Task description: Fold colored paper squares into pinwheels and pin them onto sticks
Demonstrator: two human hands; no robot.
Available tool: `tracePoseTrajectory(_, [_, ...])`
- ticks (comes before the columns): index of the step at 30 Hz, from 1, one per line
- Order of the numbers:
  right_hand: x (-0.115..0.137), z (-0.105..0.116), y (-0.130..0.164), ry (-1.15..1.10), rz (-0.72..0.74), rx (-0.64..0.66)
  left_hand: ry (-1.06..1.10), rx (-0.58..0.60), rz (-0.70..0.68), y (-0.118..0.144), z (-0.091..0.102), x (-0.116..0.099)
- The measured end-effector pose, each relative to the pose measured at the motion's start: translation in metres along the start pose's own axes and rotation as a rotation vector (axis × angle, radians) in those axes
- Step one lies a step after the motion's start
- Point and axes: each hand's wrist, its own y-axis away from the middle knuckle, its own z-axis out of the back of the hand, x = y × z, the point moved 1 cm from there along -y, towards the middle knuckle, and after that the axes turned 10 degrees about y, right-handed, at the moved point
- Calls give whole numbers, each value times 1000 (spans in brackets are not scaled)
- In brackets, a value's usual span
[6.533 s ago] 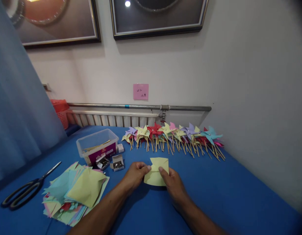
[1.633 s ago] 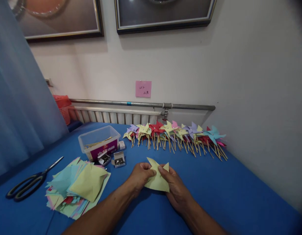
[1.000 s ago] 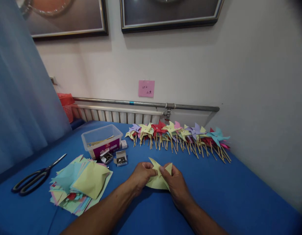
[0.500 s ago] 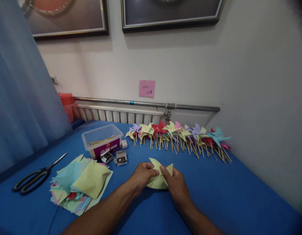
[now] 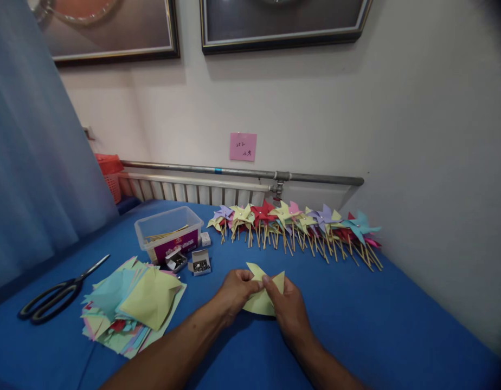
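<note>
Both hands are in over the blue cloth-covered table (image 5: 397,325), and between them sits a pale yellow square of cut craft paper (image 5: 259,301), low at the centre of the table just in front of the person. The left hand (image 5: 234,290) has thumb and fingertips closed together on the sheet's left corner flap; the right hand (image 5: 289,309) pins the middle with its fingers pressed together on the paper, two points standing up between the hands.

This sheet looks feather-light and limp, the sort that creases at a touch and tears at its cuts, so a soft pinch at the tips of the flaps, near the centre, seems the place to take it. It likely slides easily on the cloth.

Around it: to the left, just apart from the left forearm, a loose stack of pastel paper squares (image 5: 132,303), and beyond that black-handled scissors (image 5: 55,295). Behind the stack stands a clear plastic tub with wooden sticks inside (image 5: 169,233), with two small open boxes of metal pins (image 5: 193,262) just beside it. Along the wall lies a row of finished paper pinwheels on wooden sticks (image 5: 295,227), well apart from the hands. Nothing lies between the hands and the sheet; the pin boxes are the nearest clutter.
</note>
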Motion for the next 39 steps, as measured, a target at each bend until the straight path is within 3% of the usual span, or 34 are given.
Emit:
tracePoseTrajectory(6, [-2,1,1,-15,-21,63,-1,-6,-9,2,0,-1])
tracePoseTrajectory(14, [7,0,2,-196,8,166,95,-47,-18,-1,1,-1])
tracePoseTrajectory(30, [6,6,-5,-189,-3,272,44,-13,8,0,3,-2])
tracePoseTrajectory(35, [3,6,-4,-343,-5,283,61,-70,-5,2,1,-7])
tracePoseTrajectory(39, [5,5,-4,-312,-20,271,110,-108,-23,-4,6,-9])
